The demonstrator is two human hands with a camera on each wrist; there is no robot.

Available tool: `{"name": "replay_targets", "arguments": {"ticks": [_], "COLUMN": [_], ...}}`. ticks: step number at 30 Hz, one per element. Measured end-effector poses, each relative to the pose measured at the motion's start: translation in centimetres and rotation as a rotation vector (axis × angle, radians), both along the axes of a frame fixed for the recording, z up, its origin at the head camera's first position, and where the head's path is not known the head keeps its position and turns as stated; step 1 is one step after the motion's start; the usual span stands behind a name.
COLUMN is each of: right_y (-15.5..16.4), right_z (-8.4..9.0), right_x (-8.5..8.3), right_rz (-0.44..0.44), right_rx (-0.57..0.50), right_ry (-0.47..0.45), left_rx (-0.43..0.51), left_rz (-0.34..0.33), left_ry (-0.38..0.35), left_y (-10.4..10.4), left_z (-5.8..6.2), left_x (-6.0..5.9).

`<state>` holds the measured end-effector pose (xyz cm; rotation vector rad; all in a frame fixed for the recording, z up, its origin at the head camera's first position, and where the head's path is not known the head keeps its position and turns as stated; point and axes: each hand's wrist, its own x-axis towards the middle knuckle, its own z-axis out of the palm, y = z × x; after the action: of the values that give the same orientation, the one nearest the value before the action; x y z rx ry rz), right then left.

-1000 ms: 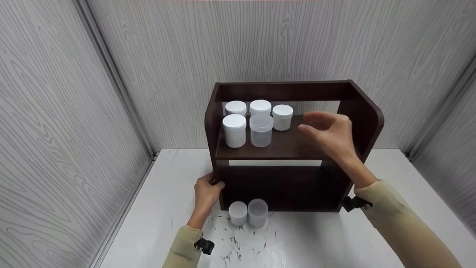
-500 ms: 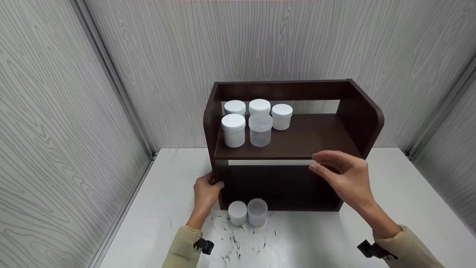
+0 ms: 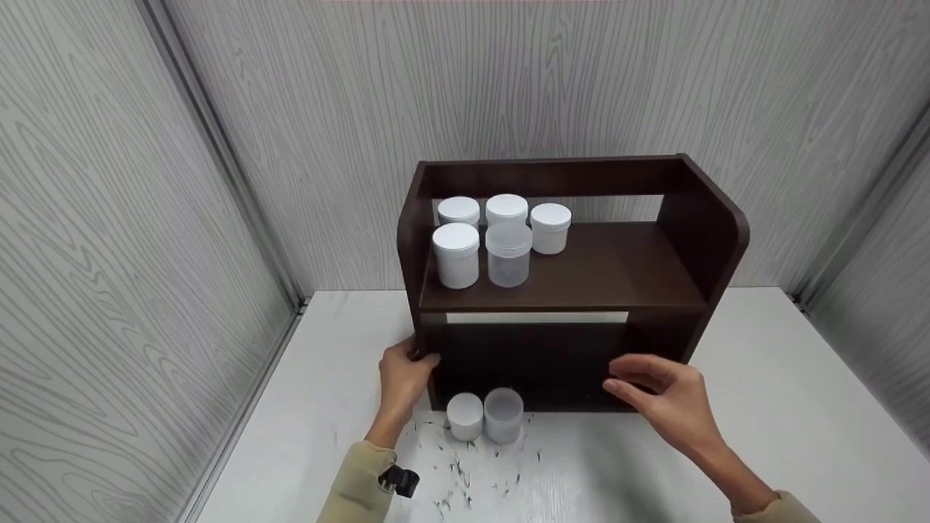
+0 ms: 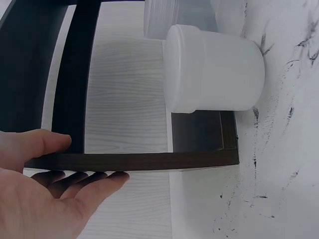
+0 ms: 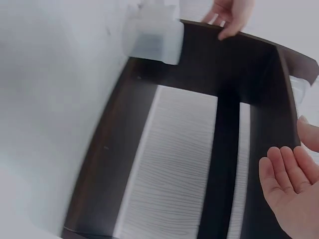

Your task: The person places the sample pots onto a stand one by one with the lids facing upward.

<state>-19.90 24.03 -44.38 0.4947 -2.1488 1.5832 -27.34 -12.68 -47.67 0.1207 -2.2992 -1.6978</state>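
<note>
My left hand [image 3: 404, 376] grips the left side panel of a dark brown two-tier shelf [image 3: 603, 280], thumb on the inner face and fingers on the outer, as the left wrist view shows. My right hand [image 3: 672, 399] is in front of the shelf's lower right part, fingers loosely bent and nothing in it. Just before the shelf's lower left corner, a small white lidded jar [image 3: 465, 420] stands on the table beside a translucent jar [image 3: 503, 418]. On the upper tier, at the left, are several white lidded jars [image 3: 458, 261] and one translucent jar [image 3: 508, 258].
The white table [image 3: 349, 327] carries dark scuff marks [image 3: 461, 476] in front of the two jars. Wood-grain panels [image 3: 552, 87] rise behind the shelf and on both sides. Through the shelf's open back, the pale panel shows.
My right hand has come down and forward from the upper tier to a spot before the lower tier, still empty. My left hand and the jars have stayed in place.
</note>
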Motion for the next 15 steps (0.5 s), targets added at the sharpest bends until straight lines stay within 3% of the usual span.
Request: {"name": "replay_targets", "arguments": {"ticks": [7, 15], "right_y": [-0.3, -0.5], "right_z": [-2.2, -4.3], "right_x": [0.3, 0.0], "right_rz": [0.005, 0.009], "right_rx": [-0.008, -0.002], "right_ry": [-0.089, -0.181], "left_rx": [0.022, -0.015], "left_rz": [-0.021, -0.004], "left_ry": [0.046, 0.073], "left_y": [0.1, 0.3], "left_z": [0.2, 0.3], "left_x": [0.0, -0.2]}}
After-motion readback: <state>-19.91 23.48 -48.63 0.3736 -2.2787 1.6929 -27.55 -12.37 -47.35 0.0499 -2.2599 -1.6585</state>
